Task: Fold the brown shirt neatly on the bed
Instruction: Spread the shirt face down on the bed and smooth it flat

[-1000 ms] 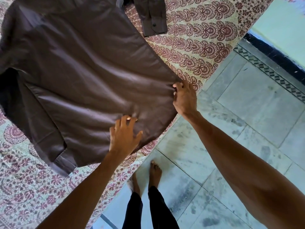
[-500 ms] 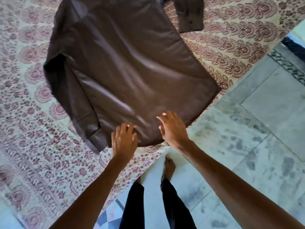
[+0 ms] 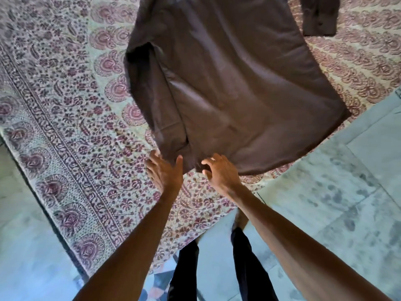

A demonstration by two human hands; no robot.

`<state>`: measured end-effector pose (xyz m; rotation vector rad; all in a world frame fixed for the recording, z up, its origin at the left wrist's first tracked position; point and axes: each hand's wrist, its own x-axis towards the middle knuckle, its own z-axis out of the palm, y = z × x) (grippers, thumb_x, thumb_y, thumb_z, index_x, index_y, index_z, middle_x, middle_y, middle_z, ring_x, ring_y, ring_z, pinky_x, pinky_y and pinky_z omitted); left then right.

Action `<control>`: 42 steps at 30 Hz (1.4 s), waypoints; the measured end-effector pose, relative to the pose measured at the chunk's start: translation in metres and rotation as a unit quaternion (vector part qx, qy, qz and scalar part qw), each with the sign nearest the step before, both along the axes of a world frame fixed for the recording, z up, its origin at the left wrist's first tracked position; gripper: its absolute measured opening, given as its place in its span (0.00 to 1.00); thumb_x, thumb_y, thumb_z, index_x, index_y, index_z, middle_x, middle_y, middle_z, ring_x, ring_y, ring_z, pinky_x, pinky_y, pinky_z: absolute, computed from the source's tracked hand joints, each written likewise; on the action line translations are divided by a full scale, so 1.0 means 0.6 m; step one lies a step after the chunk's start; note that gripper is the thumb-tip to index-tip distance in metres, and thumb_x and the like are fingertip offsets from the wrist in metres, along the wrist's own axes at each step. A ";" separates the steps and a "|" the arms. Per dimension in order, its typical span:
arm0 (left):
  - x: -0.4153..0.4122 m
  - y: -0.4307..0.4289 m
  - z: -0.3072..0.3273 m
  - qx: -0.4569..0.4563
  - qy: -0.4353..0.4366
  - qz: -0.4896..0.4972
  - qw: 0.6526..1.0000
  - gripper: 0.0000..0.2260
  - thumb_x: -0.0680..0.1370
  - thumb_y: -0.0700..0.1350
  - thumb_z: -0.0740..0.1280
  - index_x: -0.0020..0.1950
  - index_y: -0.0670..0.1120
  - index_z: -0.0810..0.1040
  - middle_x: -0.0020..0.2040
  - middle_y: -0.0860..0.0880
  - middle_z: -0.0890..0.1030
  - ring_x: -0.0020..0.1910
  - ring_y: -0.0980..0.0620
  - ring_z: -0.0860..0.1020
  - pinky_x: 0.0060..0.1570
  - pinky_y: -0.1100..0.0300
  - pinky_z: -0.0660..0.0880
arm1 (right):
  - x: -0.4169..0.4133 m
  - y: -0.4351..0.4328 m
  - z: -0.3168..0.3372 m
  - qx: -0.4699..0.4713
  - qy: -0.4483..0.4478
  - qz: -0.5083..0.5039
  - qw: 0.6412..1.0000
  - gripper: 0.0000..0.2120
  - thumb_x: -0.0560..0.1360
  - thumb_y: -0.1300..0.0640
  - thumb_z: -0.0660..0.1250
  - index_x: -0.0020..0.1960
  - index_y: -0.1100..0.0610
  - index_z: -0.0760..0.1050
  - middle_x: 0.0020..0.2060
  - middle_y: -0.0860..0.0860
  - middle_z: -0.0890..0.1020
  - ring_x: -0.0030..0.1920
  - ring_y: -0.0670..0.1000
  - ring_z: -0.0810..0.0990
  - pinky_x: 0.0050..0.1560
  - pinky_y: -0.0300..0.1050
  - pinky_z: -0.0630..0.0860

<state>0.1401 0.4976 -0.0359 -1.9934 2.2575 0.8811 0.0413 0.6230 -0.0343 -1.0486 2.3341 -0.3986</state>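
Observation:
The brown shirt [image 3: 234,83] lies flat, back up, on the bed's patterned sheet [image 3: 76,127]. Its left sleeve is folded in along the body, cuff near the hem. The other sleeve's cuff [image 3: 319,16] lies out at the top right. My left hand [image 3: 166,172] hovers at the hem's near corner beside the folded cuff, fingers spread, holding nothing. My right hand [image 3: 221,172] rests its curled fingertips on the hem edge just to the right; no fabric is pinched between them that I can see.
The bed corner points toward me, with pale stone floor [image 3: 325,203] to the right and left. My legs in dark trousers [image 3: 249,268] stand on the floor by the corner. The shirt's right hem corner [image 3: 345,114] reaches the bed's edge.
My right hand left the shirt's right hem corner and came in next to my left hand at the near hem. The view swung left, showing more of the sheet.

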 end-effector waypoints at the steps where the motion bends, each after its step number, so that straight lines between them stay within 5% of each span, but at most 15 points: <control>1: -0.005 -0.020 -0.003 0.045 0.009 0.049 0.998 0.33 0.72 0.56 0.72 0.69 0.42 0.64 0.65 0.36 0.68 0.63 0.35 0.69 0.60 0.43 0.69 | 0.008 -0.015 0.000 0.001 0.002 -0.014 1.000 0.12 0.77 0.55 0.66 0.60 0.52 0.77 0.53 0.52 0.78 0.55 0.55 0.76 0.53 0.50 0.76; 6: -0.018 -0.103 0.002 0.126 0.046 0.014 0.991 0.17 0.72 0.49 0.72 0.57 0.41 0.80 0.51 0.41 0.82 0.50 0.44 0.80 0.45 0.56 0.73 | 0.023 -0.072 0.008 0.013 0.034 -0.091 0.995 0.08 0.78 0.54 0.64 0.55 0.54 0.76 0.49 0.53 0.79 0.51 0.55 0.78 0.46 0.48 0.76; 11: 0.054 -0.204 0.053 -0.062 0.023 0.054 0.996 0.11 0.76 0.42 0.68 0.57 0.41 0.77 0.46 0.45 0.81 0.36 0.48 0.76 0.34 0.60 0.69 | 0.021 -0.128 0.020 0.025 0.028 -0.075 0.996 0.13 0.78 0.56 0.64 0.61 0.57 0.72 0.53 0.54 0.78 0.50 0.53 0.79 0.51 0.50 0.81; 14: 0.125 -0.281 0.069 -0.169 -0.034 0.060 0.983 0.05 0.74 0.38 0.67 0.49 0.44 0.77 0.46 0.45 0.81 0.43 0.47 0.75 0.48 0.54 0.68 | 0.021 -0.166 0.021 0.041 0.006 -0.045 0.998 0.17 0.76 0.60 0.67 0.63 0.57 0.71 0.57 0.55 0.78 0.52 0.53 0.80 0.54 0.50 0.81; 21: 0.129 -0.331 0.060 -0.150 -0.108 -0.097 0.978 0.25 0.62 0.34 0.70 0.59 0.44 0.74 0.64 0.40 0.70 0.64 0.39 0.66 0.64 0.41 0.61 | -0.004 -0.254 0.022 0.042 0.009 -0.044 0.998 0.13 0.75 0.62 0.66 0.59 0.57 0.74 0.55 0.52 0.80 0.50 0.50 0.80 0.51 0.48 0.81; 27: -0.001 -0.336 0.040 -0.096 -0.040 -0.189 0.976 0.16 0.71 0.46 0.68 0.58 0.46 0.77 0.63 0.41 0.72 0.61 0.40 0.69 0.60 0.44 0.67 | -0.099 -0.332 0.024 0.031 0.023 -0.027 0.999 0.16 0.74 0.62 0.67 0.61 0.57 0.74 0.56 0.54 0.79 0.53 0.53 0.81 0.54 0.49 0.80; 31: -0.107 -0.358 0.043 -0.089 0.051 -0.203 0.974 0.10 0.70 0.41 0.69 0.51 0.46 0.78 0.53 0.44 0.74 0.55 0.43 0.71 0.52 0.49 0.69 | -0.183 -0.390 0.020 0.017 0.031 -0.060 0.998 0.12 0.74 0.59 0.68 0.57 0.54 0.78 0.54 0.52 0.81 0.52 0.54 0.82 0.50 0.47 0.78; 36: -0.222 -0.419 0.019 -0.095 0.058 -0.243 0.964 0.12 0.71 0.39 0.68 0.53 0.45 0.76 0.54 0.43 0.75 0.53 0.42 0.74 0.50 0.48 0.72 | -0.255 -0.459 0.009 0.032 0.024 -0.077 0.996 0.10 0.74 0.53 0.67 0.54 0.53 0.77 0.50 0.52 0.83 0.51 0.56 0.82 0.49 0.49 0.79; 42: -0.318 -0.452 -0.005 -0.116 0.069 -0.220 0.966 0.07 0.74 0.39 0.63 0.52 0.43 0.75 0.53 0.41 0.77 0.49 0.37 0.77 0.41 0.46 0.74 | -0.236 -0.451 -0.031 0.072 -0.004 -0.026 0.997 0.21 0.73 0.57 0.67 0.63 0.58 0.67 0.50 0.58 0.83 0.50 0.61 0.83 0.48 0.51 0.77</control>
